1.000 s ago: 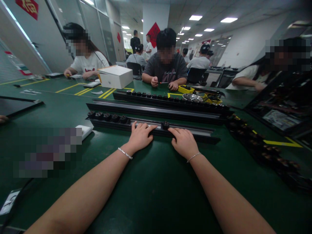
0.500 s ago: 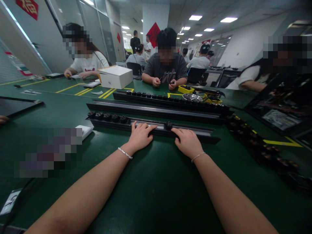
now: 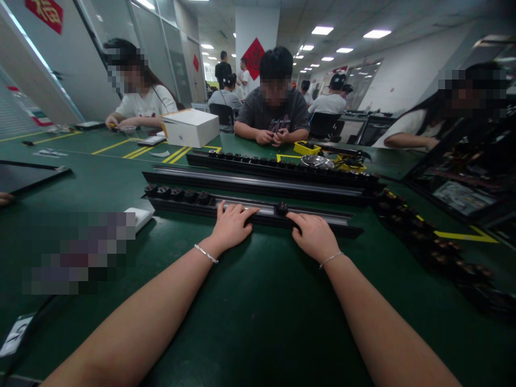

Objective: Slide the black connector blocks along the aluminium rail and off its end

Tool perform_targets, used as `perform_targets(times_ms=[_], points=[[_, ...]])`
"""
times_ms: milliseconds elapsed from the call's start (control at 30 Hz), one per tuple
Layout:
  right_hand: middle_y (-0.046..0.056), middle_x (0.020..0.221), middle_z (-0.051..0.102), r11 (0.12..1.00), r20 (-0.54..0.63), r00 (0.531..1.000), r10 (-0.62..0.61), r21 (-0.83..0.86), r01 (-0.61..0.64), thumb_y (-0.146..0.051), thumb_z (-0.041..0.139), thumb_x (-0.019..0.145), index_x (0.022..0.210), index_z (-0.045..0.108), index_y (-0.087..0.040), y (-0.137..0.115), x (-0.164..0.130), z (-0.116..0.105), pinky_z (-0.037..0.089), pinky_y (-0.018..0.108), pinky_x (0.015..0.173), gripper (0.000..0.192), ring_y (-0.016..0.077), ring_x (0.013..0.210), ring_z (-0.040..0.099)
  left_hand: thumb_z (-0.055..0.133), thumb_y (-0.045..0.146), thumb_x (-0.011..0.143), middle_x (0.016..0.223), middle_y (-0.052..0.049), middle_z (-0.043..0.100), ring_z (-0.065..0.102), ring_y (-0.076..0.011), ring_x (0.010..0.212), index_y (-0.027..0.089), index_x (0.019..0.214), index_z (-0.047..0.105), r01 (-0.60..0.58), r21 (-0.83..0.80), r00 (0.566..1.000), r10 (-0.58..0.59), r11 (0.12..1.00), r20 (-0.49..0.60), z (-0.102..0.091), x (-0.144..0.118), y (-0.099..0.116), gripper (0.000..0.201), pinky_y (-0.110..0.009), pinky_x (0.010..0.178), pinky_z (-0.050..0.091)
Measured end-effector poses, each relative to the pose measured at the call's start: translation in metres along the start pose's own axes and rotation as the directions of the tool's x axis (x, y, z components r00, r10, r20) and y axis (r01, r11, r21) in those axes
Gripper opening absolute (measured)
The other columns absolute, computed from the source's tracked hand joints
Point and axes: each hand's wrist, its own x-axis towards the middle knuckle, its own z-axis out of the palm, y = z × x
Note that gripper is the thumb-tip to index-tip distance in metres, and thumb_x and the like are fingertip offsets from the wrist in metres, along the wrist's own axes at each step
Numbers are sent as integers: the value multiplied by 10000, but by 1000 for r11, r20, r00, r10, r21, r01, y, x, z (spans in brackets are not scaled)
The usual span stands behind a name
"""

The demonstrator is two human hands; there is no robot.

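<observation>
A long black rail (image 3: 253, 211) with a shiny metal channel lies across the table in front of me. My left hand (image 3: 233, 223) rests on it with fingers spread over the channel, thumb on the near side. Just right of that hand, a small black socket-like module (image 3: 282, 207) sits in the channel. My right hand (image 3: 312, 231) has its index fingertip at this module's right side, the other fingers curled and partly hidden. Several similar black modules (image 3: 176, 193) stand in a row at the rail's left end.
Behind lie a second rail (image 3: 258, 181) and a rail carrying several modules (image 3: 258, 163). More dark modules (image 3: 443, 244) line the right side. A white box (image 3: 195, 128), yellow tray (image 3: 307, 147) and metal dish (image 3: 317, 162) are farther back. A co-worker (image 3: 272, 113) sits opposite.
My right hand and the small module have shifted slightly right along the rail. My left hand stays in place. The co-worker opposite has brought both hands together.
</observation>
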Motion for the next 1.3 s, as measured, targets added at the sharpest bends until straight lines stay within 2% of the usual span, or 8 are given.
perform_targets(times_ms=[867,1300], points=[[58,1045,672,1000,-9,1000,12,0,-12,-202,438,833,1185,582,-218,4,-2,-2,392,329,872,381,192,938,586,477,318,827,1009,-26,592,505,-243,1053,368,1281,494,6,-16,1000,-6,1000,15,-2,0,0,457,-530,1084,134],[61,1006,678,997,8,998,59,-40,-58,-218,444,825,1172,592,-223,6,-4,-9,405,339,838,378,203,909,592,474,310,828,997,-25,590,509,-242,1047,366,1278,495,5,-24,1000,-5,1000,26,-4,0,1,453,-530,1084,134]])
